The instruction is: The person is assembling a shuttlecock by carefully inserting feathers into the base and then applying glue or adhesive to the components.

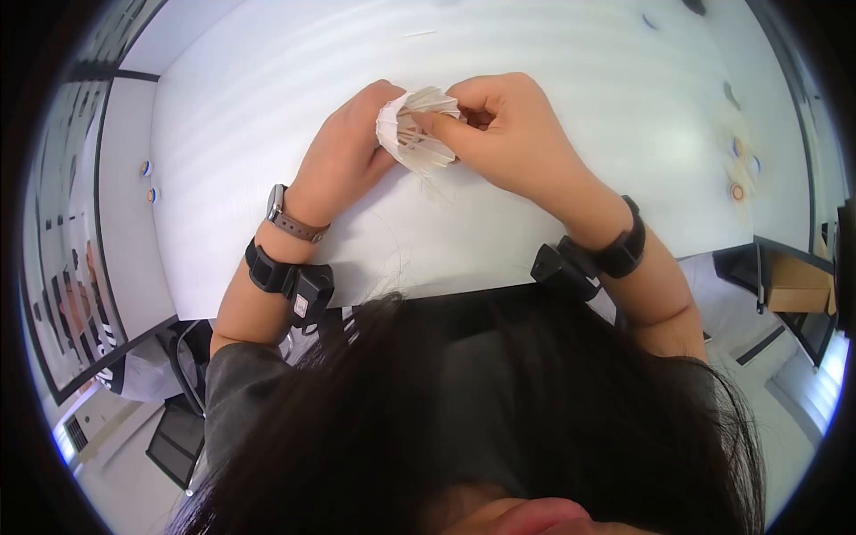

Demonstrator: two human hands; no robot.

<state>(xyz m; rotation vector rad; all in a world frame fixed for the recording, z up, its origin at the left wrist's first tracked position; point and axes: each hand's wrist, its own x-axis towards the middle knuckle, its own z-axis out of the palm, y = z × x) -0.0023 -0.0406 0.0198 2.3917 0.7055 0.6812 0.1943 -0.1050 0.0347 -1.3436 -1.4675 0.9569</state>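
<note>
White table (267, 134) under feathered shuttlecock (412, 135).

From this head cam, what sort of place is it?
Likely an office or workroom: white table, a black chair beside it, a cardboard box at the right. The left hand and right hand hold a white shuttlecock.
</note>
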